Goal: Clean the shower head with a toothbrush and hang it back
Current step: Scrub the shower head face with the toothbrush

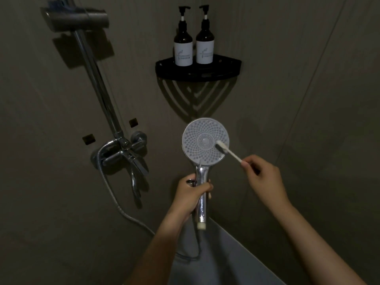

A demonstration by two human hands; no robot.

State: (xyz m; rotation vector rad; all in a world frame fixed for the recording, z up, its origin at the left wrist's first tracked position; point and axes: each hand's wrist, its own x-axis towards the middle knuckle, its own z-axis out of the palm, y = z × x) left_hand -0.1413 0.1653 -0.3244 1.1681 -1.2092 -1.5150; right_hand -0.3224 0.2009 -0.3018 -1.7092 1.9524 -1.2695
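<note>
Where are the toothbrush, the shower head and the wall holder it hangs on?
toothbrush [221,146]: head view, bristle end.
shower head [200,140]: head view, nozzle face.
wall holder [78,18]: head view, bracket atop the rail.

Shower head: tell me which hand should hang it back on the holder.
Left. The left hand already grips the shower head by its handle, on the holder's side. The right hand is busy with the toothbrush.

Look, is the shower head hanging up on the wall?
No, the left hand holds the shower head while the toothbrush touches it.
</note>
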